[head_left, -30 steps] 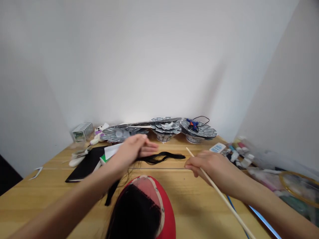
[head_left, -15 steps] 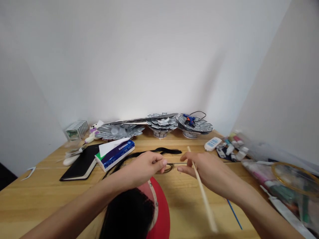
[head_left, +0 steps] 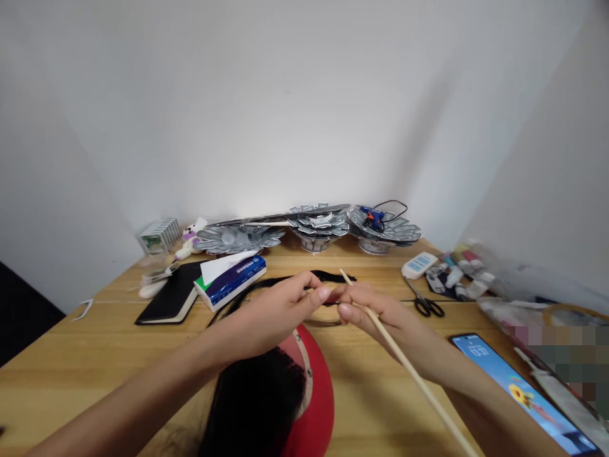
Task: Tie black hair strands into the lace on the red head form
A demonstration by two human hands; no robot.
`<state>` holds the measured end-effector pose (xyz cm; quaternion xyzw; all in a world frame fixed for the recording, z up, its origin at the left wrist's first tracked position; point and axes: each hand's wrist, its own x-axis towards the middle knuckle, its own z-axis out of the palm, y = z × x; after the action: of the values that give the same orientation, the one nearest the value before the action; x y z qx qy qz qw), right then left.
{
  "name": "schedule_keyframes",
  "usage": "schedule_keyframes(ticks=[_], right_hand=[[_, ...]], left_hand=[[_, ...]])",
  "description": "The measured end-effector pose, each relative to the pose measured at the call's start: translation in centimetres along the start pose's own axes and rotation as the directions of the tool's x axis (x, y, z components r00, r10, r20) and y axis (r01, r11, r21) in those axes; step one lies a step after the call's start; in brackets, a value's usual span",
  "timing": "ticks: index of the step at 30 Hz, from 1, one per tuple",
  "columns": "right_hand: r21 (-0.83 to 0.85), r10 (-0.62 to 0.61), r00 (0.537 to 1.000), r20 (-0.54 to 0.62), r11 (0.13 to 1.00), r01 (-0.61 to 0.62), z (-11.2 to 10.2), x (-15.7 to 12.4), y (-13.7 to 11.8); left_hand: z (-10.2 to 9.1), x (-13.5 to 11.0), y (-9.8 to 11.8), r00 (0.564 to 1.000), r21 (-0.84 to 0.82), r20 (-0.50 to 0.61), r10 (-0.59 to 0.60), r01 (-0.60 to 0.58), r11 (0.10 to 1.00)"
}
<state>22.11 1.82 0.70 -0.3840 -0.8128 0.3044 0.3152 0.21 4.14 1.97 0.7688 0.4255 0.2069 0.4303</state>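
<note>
My left hand (head_left: 290,311) is closed in a pinch on a thin strand of dark hair (head_left: 328,323), part of which loops below the fingertips. Close to it, my right hand (head_left: 380,314) pinches at the same strand, fingertips nearly touching the left ones. A long pale wooden stick (head_left: 419,379) is held in my right hand and slants down towards the lower right. Below both hands lies a red cap (head_left: 323,406) with a pink inside and black hair (head_left: 254,406) over it. A longer lock of black hair (head_left: 252,287) lies behind my left hand.
A tissue pack (head_left: 233,284) and black notebook (head_left: 164,301) lie left. Grey flower-like paper stands (head_left: 314,243) line the wall, with a blue glue gun (head_left: 373,218) on one. Scissors (head_left: 425,303), a lit phone (head_left: 514,387) and paint bottles (head_left: 480,285) are right.
My hands have come together; before, they were apart with a thin line stretched between them. The stick has shifted in my right hand. The view has moved, and the phone and scissors now show.
</note>
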Motion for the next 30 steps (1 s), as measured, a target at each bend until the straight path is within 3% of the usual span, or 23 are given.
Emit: schedule_keyframes(ticks=[4, 8, 12, 17, 20, 23, 25, 28, 30], right_hand=[[0.316, 0.159, 0.977, -0.14, 0.943, -0.108, -0.2, 0.2, 0.8], [0.543, 0.234, 0.936, -0.263, 0.838, -0.057, 1.2, 0.7, 1.9], [0.711, 0.24, 0.927, -0.287, 0.702, 0.038, 3.8, 2.0, 2.0], [0.867, 0.236, 0.95, -0.204, 0.495, 0.063, 6.4, 3.6, -0.1], [0.924, 0.211, 0.971, -0.115, 0.383, 0.027, 7.0, 3.7, -1.2], [0.948, 0.224, 0.972, -0.067, 0.319, -0.008, 7.2, 3.4, -1.3], [0.95, 0.253, 0.965, -0.072, 0.311, -0.011, 7.3, 3.0, -1.0], [0.939, 0.283, 0.955, -0.086, 0.345, -0.018, 7.5, 1.6, -0.7], [0.9, 0.284, 0.956, -0.072, 0.431, -0.06, 7.7, -0.1, -0.6]], left_hand=[[-0.8, -0.3, -0.9, 0.998, -0.145, 0.058, -0.007, 0.015, 0.989], [-1.3, -0.6, -0.3, 0.992, -0.217, 0.087, 0.095, -0.074, 0.973], [-1.1, -0.9, 1.8, 0.967, -0.215, -0.035, 0.251, -0.253, 0.943], [-1.2, -1.1, 3.7, 0.899, -0.125, -0.262, 0.352, -0.393, 0.911], [-1.6, -1.5, 3.7, 0.889, -0.33, -0.36, 0.283, -0.405, 0.852], [-2.0, -2.4, 3.3, 0.903, -0.651, -0.395, 0.171, -0.406, 0.641], [-2.3, -3.2, 3.2, 0.909, -0.753, -0.397, 0.125, -0.401, 0.522], [-2.6, -4.3, 3.1, 0.891, -0.763, -0.453, 0.033, -0.407, 0.502], [-2.9, -5.2, 2.8, 0.868, -0.749, -0.495, -0.049, -0.397, 0.531]])
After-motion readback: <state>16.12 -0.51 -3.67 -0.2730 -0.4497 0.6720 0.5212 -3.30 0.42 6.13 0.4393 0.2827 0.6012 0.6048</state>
